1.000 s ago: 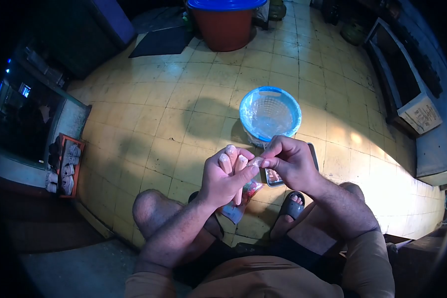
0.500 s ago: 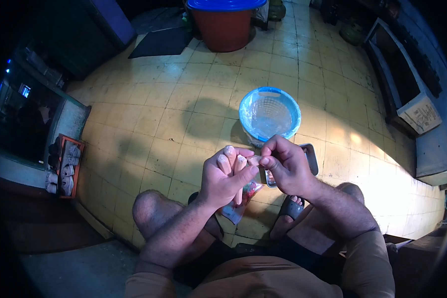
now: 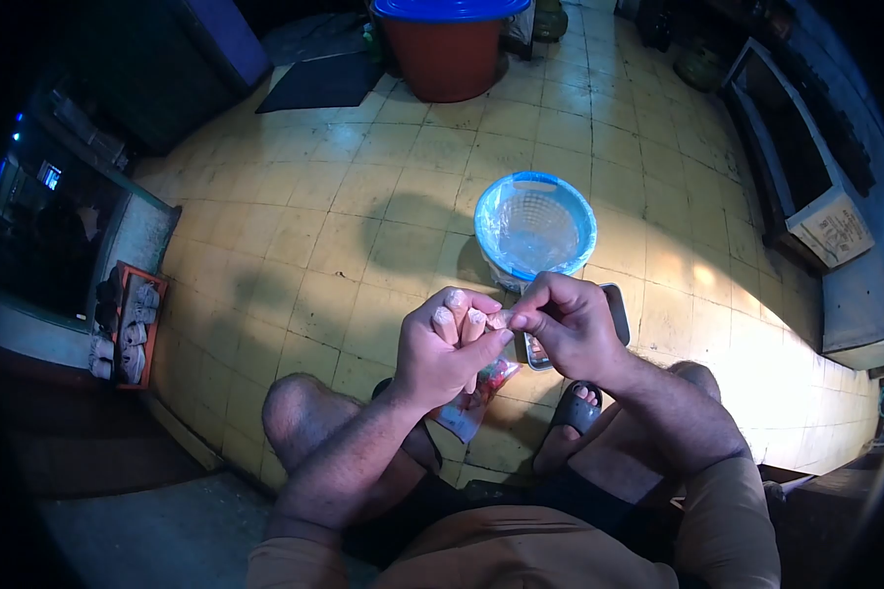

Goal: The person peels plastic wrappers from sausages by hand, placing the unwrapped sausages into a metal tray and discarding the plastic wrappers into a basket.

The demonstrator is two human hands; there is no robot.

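Several pinkish sausages (image 3: pixel 446 325) with whitish tips are gripped in my left hand (image 3: pixel 430 363), their ends pointing up between the fingers. My right hand (image 3: pixel 572 329) pinches the tip of one more sausage (image 3: pixel 498 320), which the left thumb and fingers also hold. Below the hands, a metal tray (image 3: pixel 617 312) lies on the floor, partly hidden by the right hand, with reddish pieces in it. A red and clear plastic packet (image 3: pixel 465 416) rests on the floor beneath the left hand.
Beyond the hands stands a blue basket (image 3: pixel 534 179) lined with clear plastic. Farther off are a red tub (image 3: pixel 446 59) with a blue lid and a dark mat (image 3: pixel 322 82). An orange shoe rack (image 3: pixel 157 337) is at left, a cardboard piece (image 3: pixel 831 228) at right.
The left hand's sausages have tilted slightly, so less of the lower one shows beneath the palm. The right fingers have shifted slightly at the pinched tip.
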